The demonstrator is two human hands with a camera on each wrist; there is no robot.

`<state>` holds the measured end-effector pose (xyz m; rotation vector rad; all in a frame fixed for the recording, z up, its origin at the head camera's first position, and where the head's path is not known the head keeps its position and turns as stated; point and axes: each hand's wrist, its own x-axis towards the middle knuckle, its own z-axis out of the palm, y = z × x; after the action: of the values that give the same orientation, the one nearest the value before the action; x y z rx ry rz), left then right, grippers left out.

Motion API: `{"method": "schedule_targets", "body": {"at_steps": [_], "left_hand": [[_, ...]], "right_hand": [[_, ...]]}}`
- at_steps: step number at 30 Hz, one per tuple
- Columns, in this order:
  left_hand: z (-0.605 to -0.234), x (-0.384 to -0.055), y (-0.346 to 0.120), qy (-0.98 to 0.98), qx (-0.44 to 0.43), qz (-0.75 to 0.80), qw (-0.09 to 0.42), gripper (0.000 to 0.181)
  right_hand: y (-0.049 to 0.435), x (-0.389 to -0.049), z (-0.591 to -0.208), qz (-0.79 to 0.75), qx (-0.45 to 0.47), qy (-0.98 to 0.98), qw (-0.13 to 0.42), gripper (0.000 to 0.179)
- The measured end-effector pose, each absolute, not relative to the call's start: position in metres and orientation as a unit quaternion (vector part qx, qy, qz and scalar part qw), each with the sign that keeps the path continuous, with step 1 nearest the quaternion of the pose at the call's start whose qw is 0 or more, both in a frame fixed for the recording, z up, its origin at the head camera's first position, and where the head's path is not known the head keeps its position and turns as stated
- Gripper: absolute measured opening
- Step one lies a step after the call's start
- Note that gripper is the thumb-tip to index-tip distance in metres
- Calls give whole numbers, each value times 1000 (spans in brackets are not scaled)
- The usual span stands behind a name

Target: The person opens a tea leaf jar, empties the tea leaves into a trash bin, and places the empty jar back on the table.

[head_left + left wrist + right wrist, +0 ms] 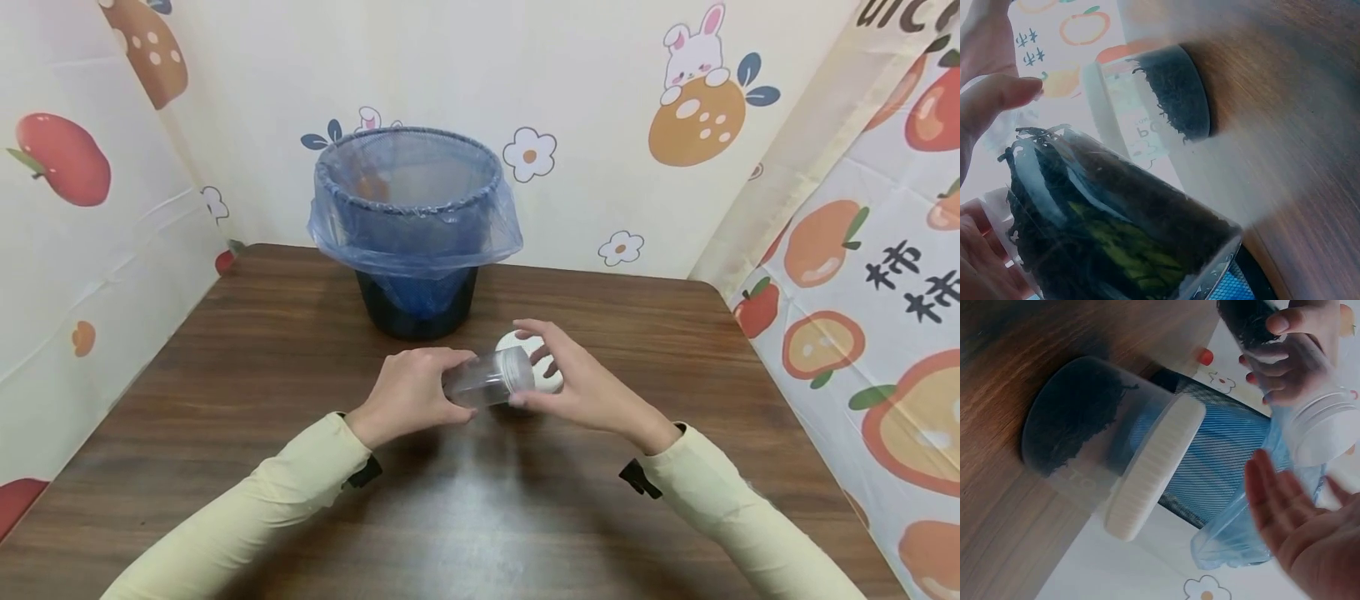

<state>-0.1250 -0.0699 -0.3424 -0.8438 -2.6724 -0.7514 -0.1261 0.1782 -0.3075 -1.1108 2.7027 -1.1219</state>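
Observation:
My left hand [412, 385] grips a clear plastic jar [478, 381] that lies tilted nearly sideways, its threaded neck towards the right. Dark dried leaves, like loose tea, fill much of this jar [1116, 225] in the left wrist view. By the neck is my right hand [581, 385], fingers spread; the right wrist view shows its fingers [1272, 506] apart from the jar. Behind and below stands a wider clear jar [1079, 419] with a ribbed white lid [1157, 465], partly filled with similar dark leaves. The right hand partly hides it in the head view.
A black mesh bin [420, 304] lined with a blue plastic bag [420, 237] stands at the back of the brown wooden table [225, 400]. Fruit-printed curtains [577, 75] enclose the table at the back and sides.

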Motion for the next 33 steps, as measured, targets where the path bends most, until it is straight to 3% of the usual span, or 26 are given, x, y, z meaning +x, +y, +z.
{"method": "schedule_targets", "body": {"at_steps": [4, 9, 21, 26, 29, 33], "left_hand": [[-342, -125, -67, -917, -291, -250, 114, 54], [-341, -126, -66, -914, -295, -251, 120, 54], [-345, -124, -68, -917, -289, -249, 119, 52], [-345, -123, -67, -917, -289, -252, 111, 52], [-345, -122, -67, -918, -288, -250, 108, 53], [-345, -121, -66, -918, -287, -252, 106, 54]], "right_hand": [[175, -123, -304, -337, -282, 897, 31, 50], [172, -124, -301, -339, -284, 896, 41, 34], [179, -127, -308, -351, -401, 846, 4, 61], [180, -123, -309, -348, -355, 867, -10, 79], [179, -119, -308, -343, -292, 893, 1, 74], [177, -118, -308, -329, -249, 910, 31, 52]]}}
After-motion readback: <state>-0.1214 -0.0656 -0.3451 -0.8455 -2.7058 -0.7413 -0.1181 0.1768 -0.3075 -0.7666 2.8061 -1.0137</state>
